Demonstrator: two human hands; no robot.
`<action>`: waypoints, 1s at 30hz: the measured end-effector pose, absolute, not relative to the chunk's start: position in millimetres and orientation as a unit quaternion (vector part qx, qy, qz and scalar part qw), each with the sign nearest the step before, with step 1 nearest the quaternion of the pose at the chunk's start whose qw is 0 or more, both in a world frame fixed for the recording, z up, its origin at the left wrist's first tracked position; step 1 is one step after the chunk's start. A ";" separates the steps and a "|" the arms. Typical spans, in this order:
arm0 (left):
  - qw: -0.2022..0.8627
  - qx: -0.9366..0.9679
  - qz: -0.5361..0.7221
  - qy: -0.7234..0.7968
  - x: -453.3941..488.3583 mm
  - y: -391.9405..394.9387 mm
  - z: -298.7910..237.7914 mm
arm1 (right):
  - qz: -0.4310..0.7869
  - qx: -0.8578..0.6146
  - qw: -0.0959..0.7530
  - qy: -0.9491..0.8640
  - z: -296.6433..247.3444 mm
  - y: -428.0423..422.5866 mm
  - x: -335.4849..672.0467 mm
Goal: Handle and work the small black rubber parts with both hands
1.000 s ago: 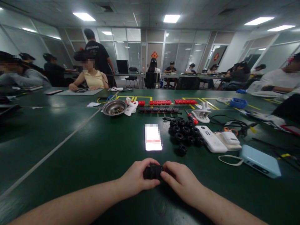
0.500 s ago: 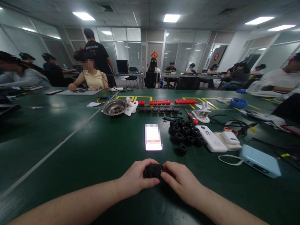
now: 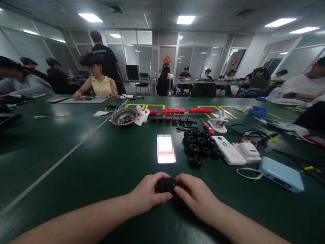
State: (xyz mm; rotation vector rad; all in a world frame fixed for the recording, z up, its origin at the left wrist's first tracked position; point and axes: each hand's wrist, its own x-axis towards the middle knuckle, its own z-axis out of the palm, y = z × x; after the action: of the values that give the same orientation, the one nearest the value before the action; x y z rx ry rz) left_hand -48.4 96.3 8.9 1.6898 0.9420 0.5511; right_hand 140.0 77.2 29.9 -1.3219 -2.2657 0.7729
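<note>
A small dark black part (image 3: 164,185) is held low over the green table, near the front. My left hand (image 3: 149,189) wraps round its left side, thumb below and fingers above. At the part's right end, the thumb and fingers of my right hand (image 3: 194,193) close in and touch it; the fingertips behind it are hidden. Beyond the hands lies a phone (image 3: 166,159) with a bright screen. To its right is a cluster of black round ring-shaped parts (image 3: 201,141), and one single ring-shaped part (image 3: 197,161) lies nearer to my right hand.
A metal bowl (image 3: 119,117) holds small brassy pieces. Red trays (image 3: 173,111) and a dark row of parts (image 3: 172,119) lie beyond. On the right are a screwdriver (image 3: 208,128), a white case (image 3: 230,151), a light-blue box (image 3: 281,173) and cables. Other people sit around.
The black part has turned slightly in my hands, and its right end looks rounder now. Both hands stay in nearly the same place.
</note>
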 end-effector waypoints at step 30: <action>0.573 0.688 0.241 0.374 -48.2 96.9 5.5 | 0.292 -0.467 0.208 -0.808 30.6 76.1 139.9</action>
State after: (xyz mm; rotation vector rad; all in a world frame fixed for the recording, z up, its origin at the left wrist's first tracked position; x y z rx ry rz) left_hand -48.2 96.9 5.5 1.6132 0.8776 0.5655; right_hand 139.9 76.1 30.6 -1.3004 -2.2495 0.8119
